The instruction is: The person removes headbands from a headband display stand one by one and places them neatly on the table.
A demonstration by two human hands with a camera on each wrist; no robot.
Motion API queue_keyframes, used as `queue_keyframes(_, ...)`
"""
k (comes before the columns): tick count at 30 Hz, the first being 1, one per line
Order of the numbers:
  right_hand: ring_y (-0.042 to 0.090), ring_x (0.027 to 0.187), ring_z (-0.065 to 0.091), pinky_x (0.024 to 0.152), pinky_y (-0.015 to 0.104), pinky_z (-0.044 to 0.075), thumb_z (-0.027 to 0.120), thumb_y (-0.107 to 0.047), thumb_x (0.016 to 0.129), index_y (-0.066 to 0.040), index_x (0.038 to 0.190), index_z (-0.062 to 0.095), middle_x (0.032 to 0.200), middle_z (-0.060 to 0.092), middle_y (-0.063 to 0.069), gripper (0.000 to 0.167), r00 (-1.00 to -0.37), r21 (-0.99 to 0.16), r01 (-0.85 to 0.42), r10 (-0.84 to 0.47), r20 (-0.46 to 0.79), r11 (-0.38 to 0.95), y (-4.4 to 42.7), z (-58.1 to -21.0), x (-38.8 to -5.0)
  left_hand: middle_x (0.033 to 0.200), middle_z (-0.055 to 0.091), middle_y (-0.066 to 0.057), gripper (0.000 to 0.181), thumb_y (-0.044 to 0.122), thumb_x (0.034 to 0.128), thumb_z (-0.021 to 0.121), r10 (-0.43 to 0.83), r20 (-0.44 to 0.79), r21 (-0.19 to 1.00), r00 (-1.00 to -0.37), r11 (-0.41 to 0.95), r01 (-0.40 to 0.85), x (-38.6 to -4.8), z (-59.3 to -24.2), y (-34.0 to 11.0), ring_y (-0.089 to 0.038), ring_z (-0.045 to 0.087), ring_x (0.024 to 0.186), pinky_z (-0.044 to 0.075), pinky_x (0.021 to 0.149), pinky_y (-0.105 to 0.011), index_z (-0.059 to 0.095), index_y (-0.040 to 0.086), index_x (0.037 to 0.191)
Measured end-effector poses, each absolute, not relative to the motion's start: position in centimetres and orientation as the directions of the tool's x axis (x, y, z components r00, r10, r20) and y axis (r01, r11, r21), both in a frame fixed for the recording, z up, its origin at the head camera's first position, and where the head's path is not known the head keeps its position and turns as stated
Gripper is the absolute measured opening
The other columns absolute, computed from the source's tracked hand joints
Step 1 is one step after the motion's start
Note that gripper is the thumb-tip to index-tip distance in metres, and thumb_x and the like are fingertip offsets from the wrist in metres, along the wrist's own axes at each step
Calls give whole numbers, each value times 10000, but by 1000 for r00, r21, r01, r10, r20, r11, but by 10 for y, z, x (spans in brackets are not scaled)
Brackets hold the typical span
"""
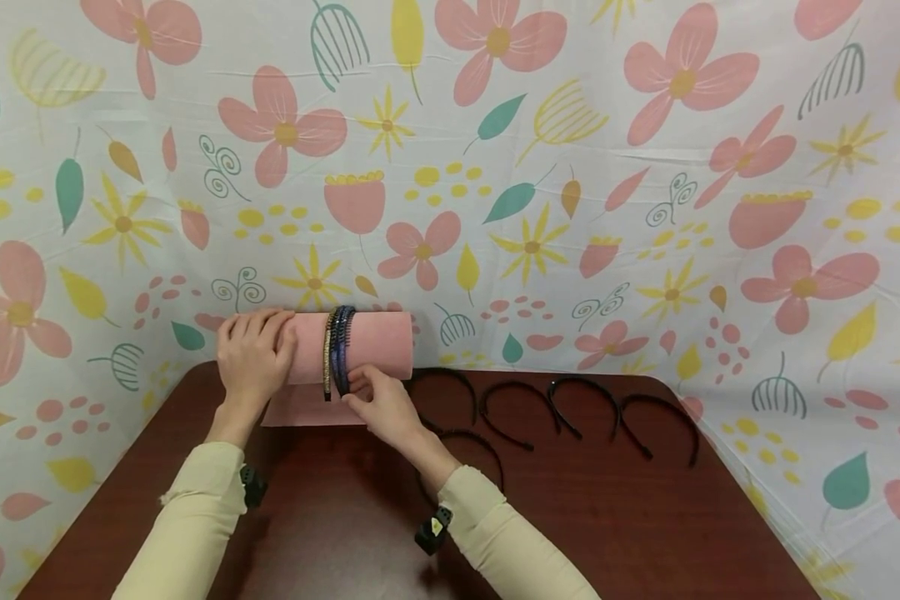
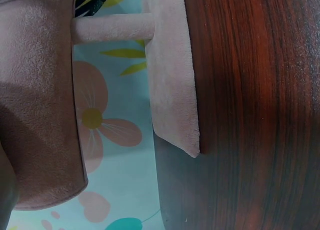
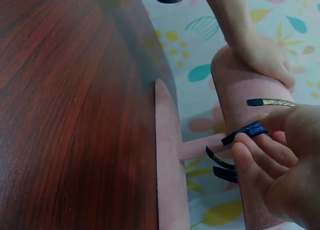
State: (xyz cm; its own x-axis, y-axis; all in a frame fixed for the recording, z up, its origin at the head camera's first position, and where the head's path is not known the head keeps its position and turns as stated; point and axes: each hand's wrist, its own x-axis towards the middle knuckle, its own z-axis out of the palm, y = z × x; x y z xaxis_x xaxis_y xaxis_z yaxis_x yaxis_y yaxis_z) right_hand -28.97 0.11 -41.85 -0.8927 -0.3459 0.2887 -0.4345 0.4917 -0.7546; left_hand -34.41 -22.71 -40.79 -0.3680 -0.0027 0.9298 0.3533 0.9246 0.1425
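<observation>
A pink plush headband stand (image 1: 378, 342) has a horizontal roll on a post above a flat base. My left hand (image 1: 255, 354) grips the left part of the roll, its fingers bent over the top. Around the middle of the roll sit several headbands: a gold glittery headband (image 1: 327, 358) on the left, with dark and blue ones beside it. With thumb and fingers, my right hand (image 1: 382, 404) pinches the lower end of a blue headband (image 3: 250, 132) at the front of the roll. In the right wrist view, two dark headband ends (image 3: 225, 174) hang beside the post.
On the dark wooden table (image 1: 607, 517), several black headbands lie to the right, among them one at the far right (image 1: 663, 408) and one near my right forearm (image 1: 487, 446). A floral curtain (image 1: 450, 167) hangs behind the table.
</observation>
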Motion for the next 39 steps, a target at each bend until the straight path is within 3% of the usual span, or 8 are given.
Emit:
queue_keyframes(6, 69, 764, 656, 632, 171, 509, 683, -173, 935, -127, 1054, 694, 938, 718, -2, 128, -875, -689, -485, -292, 387, 538, 9, -416, -292, 1051, 719, -134, 357, 340, 950, 521, -4, 933, 142, -360, 923, 358, -344, -406, -226, -364, 638, 990, 406, 1005, -552, 757, 95, 1058)
queue_keyframes(16, 78, 739, 677, 598, 190, 504, 707, -152, 914, -135, 1028, 708, 942, 739, 9, 115, -877, -671, -473, -228, 424, 571, 29, -417, -294, 1053, 717, -134, 346, 329, 945, 532, -7, 933, 147, -361, 921, 362, -345, -403, -225, -360, 634, 999, 397, 1016, -543, 757, 91, 1058)
queue_keyframes(30, 139, 846, 701, 670, 234, 538, 699, -147, 919, -130, 1045, 715, 954, 744, 0, 128, -874, -674, -468, -184, 450, 572, 53, -420, -293, 1055, 716, -132, 331, 318, 941, 544, 4, 927, 138, -374, 926, 352, -343, -407, -226, -357, 633, 992, 404, 1009, -543, 756, 94, 1063)
queue_keyframes(39, 186, 944, 709, 794, 355, 577, 686, -173, 931, -121, 1087, 714, 1030, 744, 31, 167, -857, -624, -478, -173, 486, 618, 69, -424, -293, 1049, 716, -129, 329, 320, 936, 548, -6, 932, 144, -363, 924, 355, -343, -408, -227, -359, 633, 991, 408, 1004, -557, 756, 96, 1056)
